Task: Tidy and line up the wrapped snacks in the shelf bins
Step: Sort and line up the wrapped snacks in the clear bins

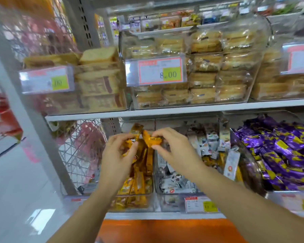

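Left hand [118, 155] was curled round a small bunch of orange-wrapped bars [130, 148], held roughly upright over the leftmost clear bin [135, 206] of the lower shelf. Right hand [174, 149] pinched a single orange bar [154, 140] between thumb and fingertips; this bar lay crosswise, just beside the top of the bunch, and contact between the two could not be told. Both forearms reached in from below. More loose orange bars [139, 183] stood and leaned inside the same bin, under the hands. The neighbouring bin [158, 172] to the right held jumbled white and grey packets [175, 178], with a price label [200, 204] at its front. Further right lay a heap of purple-wrapped snacks [284, 155]. Above the white shelf board [182, 107], clear bins held stacked wrapped cakes [204, 79]; one carried a tag reading 8.00 [161, 71]. Edges of the view were blurred.
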`<action>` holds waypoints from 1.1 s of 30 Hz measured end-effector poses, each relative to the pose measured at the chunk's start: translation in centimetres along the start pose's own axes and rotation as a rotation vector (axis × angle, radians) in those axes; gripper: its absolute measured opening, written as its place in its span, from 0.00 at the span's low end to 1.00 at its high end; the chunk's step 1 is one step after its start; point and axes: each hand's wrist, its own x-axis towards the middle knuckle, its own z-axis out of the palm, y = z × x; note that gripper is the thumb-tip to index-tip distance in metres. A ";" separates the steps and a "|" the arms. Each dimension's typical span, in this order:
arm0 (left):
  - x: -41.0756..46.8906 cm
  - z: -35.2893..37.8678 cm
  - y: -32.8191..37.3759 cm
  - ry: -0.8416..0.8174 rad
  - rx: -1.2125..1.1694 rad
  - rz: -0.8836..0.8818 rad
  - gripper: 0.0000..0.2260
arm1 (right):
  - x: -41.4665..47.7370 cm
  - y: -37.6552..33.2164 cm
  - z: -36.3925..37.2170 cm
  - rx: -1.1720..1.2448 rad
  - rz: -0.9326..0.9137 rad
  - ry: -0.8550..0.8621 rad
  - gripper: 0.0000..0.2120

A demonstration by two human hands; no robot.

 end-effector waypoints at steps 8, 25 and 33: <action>1.3 0.1 -2.8 -0.392 0.219 -0.132 0.14 | -0.5 1.3 -2.0 -0.096 0.184 -0.199 0.15; -0.6 3.7 -0.1 -0.496 0.133 0.056 0.09 | -2.3 7.1 -3.0 -0.445 0.554 -0.893 0.09; -0.4 3.6 -0.1 -0.535 0.124 0.053 0.09 | -1.7 7.2 -4.6 -0.400 0.554 -1.004 0.24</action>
